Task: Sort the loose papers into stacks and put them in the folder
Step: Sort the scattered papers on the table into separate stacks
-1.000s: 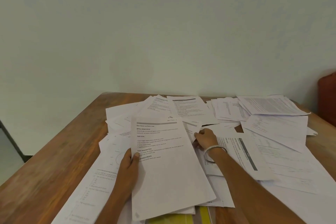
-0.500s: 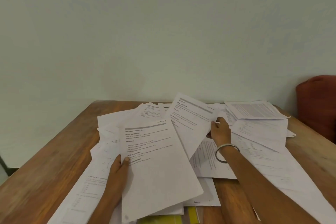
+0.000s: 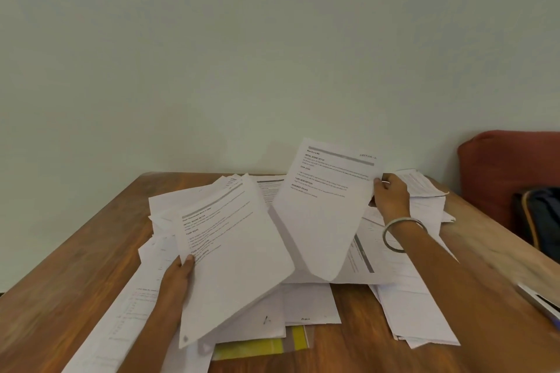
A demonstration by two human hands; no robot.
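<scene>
On a wooden table (image 3: 75, 251) against a pale wall, loose printed papers (image 3: 409, 297) lie scattered in overlapping layers. A person's left hand (image 3: 177, 274) grips a sheet (image 3: 233, 266) by its left edge, thumb on top, holding it tilted above the pile. The right hand (image 3: 391, 198), a metal bangle (image 3: 400, 233) on its wrist, pinches the right edge of a second sheet (image 3: 324, 206), lifted higher. A yellow folder (image 3: 251, 348) peeks out beneath the papers at the near edge.

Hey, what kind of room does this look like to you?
Probably a home or small office workspace: a wooden table against a plain wall, strewn with printed papers, and a red cushioned seat holding a dark bag.
</scene>
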